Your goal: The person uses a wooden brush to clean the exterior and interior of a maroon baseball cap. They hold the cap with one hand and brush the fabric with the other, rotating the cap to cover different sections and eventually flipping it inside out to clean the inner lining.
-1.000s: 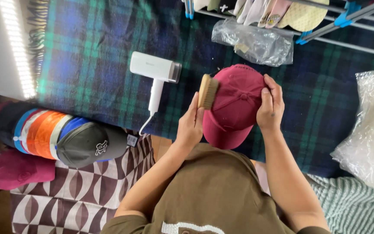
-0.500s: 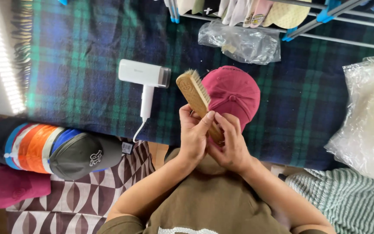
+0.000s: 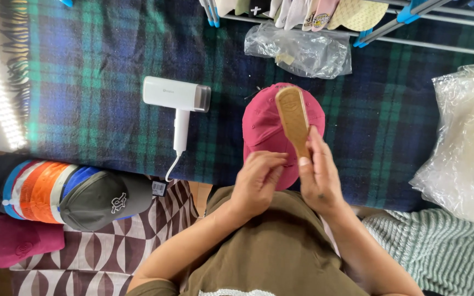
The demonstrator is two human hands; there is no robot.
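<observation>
Seen from above, the right hand (image 3: pixel 318 175) grips a wooden brush (image 3: pixel 293 118) lengthwise over the maroon cap (image 3: pixel 264 129), whose brim the left hand (image 3: pixel 256 183) pinches.

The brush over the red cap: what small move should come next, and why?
Probably draw the brush down across the cap. The right hand holds its handle, wooden back up, over the crown, and the left hand steadies the cap's near edge.
</observation>
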